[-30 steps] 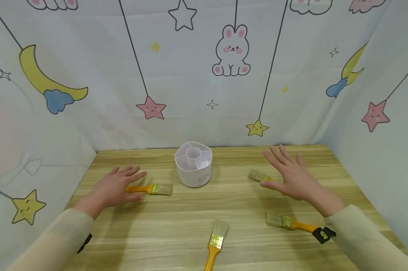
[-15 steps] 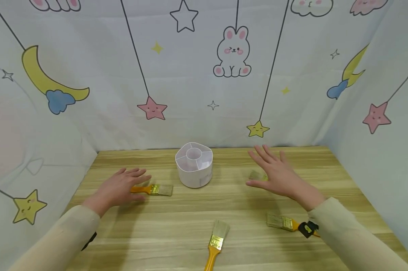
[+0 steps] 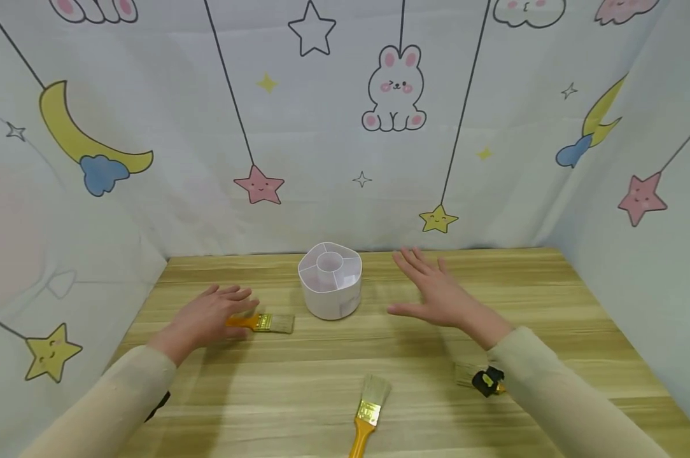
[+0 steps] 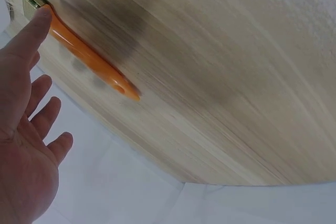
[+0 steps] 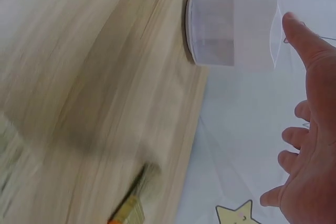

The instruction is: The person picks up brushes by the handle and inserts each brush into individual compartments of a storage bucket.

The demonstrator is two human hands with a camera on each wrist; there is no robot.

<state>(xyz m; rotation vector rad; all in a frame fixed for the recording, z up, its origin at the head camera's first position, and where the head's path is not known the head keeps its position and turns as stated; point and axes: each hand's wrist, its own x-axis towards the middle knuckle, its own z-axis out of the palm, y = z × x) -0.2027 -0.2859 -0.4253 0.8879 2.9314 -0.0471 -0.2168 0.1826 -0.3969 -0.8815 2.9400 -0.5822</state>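
My left hand (image 3: 207, 318) hovers over the orange handle of a flat paintbrush (image 3: 276, 323) at the left, fingers spread and holding nothing. In the left wrist view, the thumb overlaps this brush's orange handle (image 4: 86, 53) near its metal ferrule. My right hand (image 3: 436, 299), fingers extended and thumb apart, is just right of a white divided organizer (image 3: 331, 302). That organizer (image 5: 233, 24) has a round centre cup with compartments around it; the right wrist view shows its side close to the thumb tip.
Another paintbrush (image 3: 369, 410) lies at the front middle of the wooden table (image 3: 299, 388). One more brush (image 3: 465, 374) is partly covered by the right sleeve. The right wrist view shows a brush (image 5: 130, 211) near the table's edge. A printed white curtain (image 3: 322, 140) stands behind.
My right hand has moved left, from above the far right brush toward the organizer, its arm now covering that brush. The left hand has shifted slightly right over its brush.
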